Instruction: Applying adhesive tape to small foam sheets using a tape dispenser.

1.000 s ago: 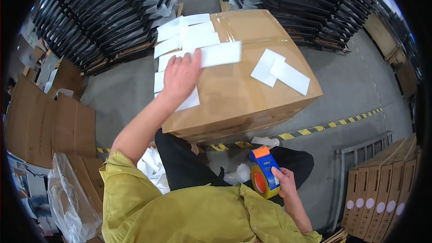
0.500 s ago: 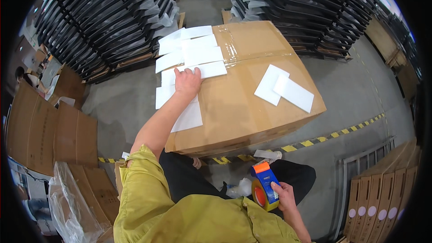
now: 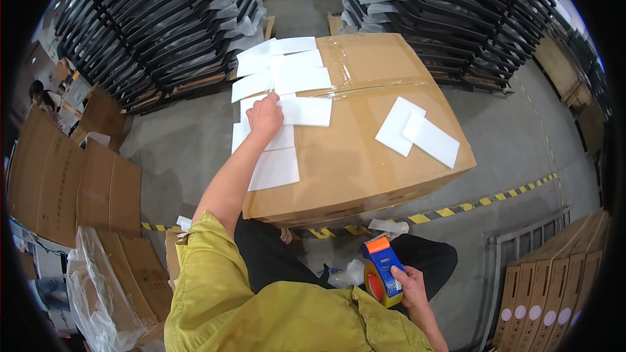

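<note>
Right grip [image 3: 411, 285] wrapped round the blue tape dispenser [image 3: 389, 262], its print too small to read! Up and left, the left grip [image 3: 265, 117] hides part of the white sheets [image 3: 310, 111]; pinching or just touching, can't tell. Beneath it, the large carton [image 3: 352, 166]; beyond that, black frames [image 3: 471, 58], cut off above.

Touches white sheets [image 3: 310, 111] on a carton [image 3: 358, 150] with left hand [image 3: 265, 117]. Holds a blue tape dispenser [image 3: 389, 267] in right hand [image 3: 411, 287]
</note>
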A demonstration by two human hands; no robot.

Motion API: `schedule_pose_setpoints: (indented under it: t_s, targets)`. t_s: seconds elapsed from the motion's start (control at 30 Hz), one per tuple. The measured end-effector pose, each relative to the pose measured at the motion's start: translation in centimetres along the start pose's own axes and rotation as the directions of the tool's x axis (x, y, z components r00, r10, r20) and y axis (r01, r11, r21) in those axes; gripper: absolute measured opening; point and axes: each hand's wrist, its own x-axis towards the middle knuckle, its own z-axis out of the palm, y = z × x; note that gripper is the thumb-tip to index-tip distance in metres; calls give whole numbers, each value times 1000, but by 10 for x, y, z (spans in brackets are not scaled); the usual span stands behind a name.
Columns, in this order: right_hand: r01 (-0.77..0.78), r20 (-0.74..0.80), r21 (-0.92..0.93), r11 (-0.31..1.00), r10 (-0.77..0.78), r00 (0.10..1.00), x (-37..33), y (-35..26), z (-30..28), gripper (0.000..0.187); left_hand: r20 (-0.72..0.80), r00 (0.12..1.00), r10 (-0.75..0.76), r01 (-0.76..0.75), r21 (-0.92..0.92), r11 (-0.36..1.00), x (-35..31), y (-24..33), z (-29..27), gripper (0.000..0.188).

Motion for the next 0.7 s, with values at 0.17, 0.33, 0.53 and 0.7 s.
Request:
schedule_pose_setpoints:
  t_s: [0.17,0.33,0.53,0.7]
  targets:
    - [2,9,-26,1000,-2,1000,-3,-1,1,29,-63,997,-33,33,-3,999,-6,3,2,19]
    - [5,10,-23,1000,-5,1000,-3,2,-1,29,-274,956,109,-76,127,989,-13,9,-2,18]
    - [17,-12,-12,1000,-17,1000,-5,4,-2,28,-157,901,404,-406,20,913,-33,28,-14,15]
    - [27,-8,-31,999,-28,1000,-6,2,-2,28,2,858,514,-508,152,848,-60,48,-8,18]
